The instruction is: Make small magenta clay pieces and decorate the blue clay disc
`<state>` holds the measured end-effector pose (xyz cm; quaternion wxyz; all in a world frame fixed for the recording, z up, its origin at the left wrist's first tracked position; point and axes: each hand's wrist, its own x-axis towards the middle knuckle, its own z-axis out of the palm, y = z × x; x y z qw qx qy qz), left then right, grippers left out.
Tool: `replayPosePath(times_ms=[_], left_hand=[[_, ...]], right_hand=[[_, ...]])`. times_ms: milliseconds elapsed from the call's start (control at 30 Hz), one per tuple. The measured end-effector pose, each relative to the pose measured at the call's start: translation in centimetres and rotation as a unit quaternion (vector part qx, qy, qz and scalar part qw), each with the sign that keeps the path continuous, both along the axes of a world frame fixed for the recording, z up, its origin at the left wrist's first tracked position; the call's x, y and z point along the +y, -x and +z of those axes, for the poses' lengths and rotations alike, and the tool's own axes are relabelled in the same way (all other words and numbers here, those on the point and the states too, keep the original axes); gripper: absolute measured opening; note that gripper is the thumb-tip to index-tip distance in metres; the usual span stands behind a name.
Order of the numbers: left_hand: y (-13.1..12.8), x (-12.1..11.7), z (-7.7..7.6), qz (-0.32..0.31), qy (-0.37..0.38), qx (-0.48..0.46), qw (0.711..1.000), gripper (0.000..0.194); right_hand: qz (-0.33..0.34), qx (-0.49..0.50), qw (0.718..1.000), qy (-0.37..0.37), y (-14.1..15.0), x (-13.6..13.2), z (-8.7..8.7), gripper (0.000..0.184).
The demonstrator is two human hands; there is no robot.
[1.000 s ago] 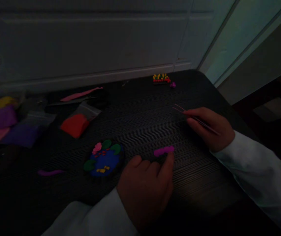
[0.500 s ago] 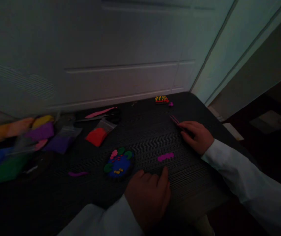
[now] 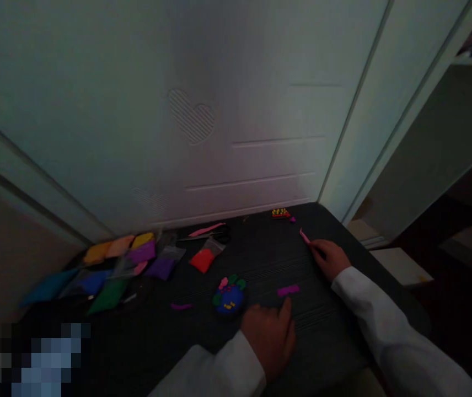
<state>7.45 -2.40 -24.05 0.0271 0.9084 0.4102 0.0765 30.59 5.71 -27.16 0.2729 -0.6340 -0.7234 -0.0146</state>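
At far left on a dark bench (image 3: 256,251), small plastic bags (image 3: 109,295) of coloured material lie in a cluster: teal, blue, green, orange, peach, yellow and purple. To their right, on the near side, is a thin purple strip (image 3: 181,306). Farther back, dark-handled scissors (image 3: 203,236) lie beside a long pink strip (image 3: 206,230), with a red-filled bag (image 3: 203,260) just in front.

Next comes a round pond model (image 3: 232,296), blue with green pads, a pink flower and small yellow pieces. The left hand (image 3: 268,337) rests just right of it, index finger extended and other fingers curled; whether the palm holds anything cannot be told. Just beyond that fingertip lies a wavy-edged purple piece (image 3: 288,290).

At the back are a tiny yellow-and-red flower box (image 3: 280,213) and a purple bit (image 3: 293,219). At right, the right hand (image 3: 329,259) pinches pink tweezers (image 3: 304,236), tips pointing up and left.
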Motion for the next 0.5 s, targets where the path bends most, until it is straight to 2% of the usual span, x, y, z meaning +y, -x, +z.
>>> replayPosePath(times_ms=[233,500], left_hand=[[0.01,0.03,0.1,-0.001,-0.007,0.002,1.0,0.037],[-0.07,0.05,0.32,0.002,-0.004,0.007,1.0,0.039]], right_hand=[[0.002,0.027,1.0,0.002,-0.57,0.34,-0.74,0.024],[-0.019,0.042,0.999,0.003,-0.5,0.06,-0.2,0.024]])
